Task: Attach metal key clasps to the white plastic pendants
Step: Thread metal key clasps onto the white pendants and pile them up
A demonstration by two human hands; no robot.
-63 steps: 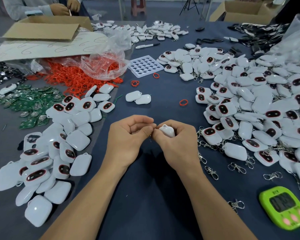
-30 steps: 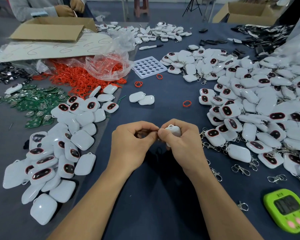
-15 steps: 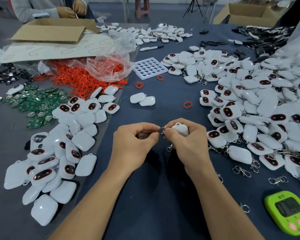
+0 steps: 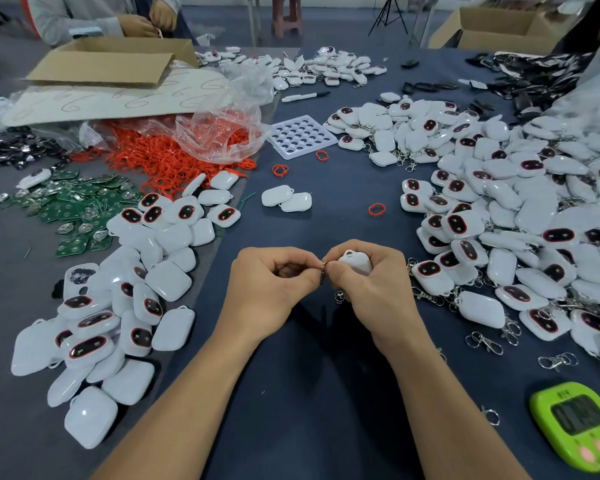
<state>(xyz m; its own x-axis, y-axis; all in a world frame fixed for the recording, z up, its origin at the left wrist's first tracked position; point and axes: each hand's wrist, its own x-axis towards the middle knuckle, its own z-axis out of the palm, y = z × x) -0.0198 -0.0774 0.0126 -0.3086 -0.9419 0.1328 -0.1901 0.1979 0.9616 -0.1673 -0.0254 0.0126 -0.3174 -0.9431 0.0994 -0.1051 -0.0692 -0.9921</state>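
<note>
left hand (image 4: 274,289) pinches metal clasp (image 4: 323,270) | right hand (image 4: 368,289) holds white pendant (image 4: 355,263) | hands touch over blue table (image 4: 326,393) | pendant piles (image 4: 534,216) on both sides

Green timer (image 4: 581,423) near red rings (image 4: 174,161), circuit boards (image 4: 73,209).

Left hand (image 4: 271,289) and right hand (image 4: 371,289) meet over the near middle of the table (image 4: 309,410), a pendant (image 4: 355,263) in the right, a clasp (image 4: 323,268) between both. A heap of pendants (image 4: 118,306) lies left, a larger heap (image 4: 516,220) right (loose clasps (image 4: 484,342) along its near edge). A timer (image 4: 582,424) sits near right. A tray (image 4: 300,136) lies far centre, a bag of rings (image 4: 215,133) left of it, a cardboard box (image 4: 111,64) behind the bag.
</note>
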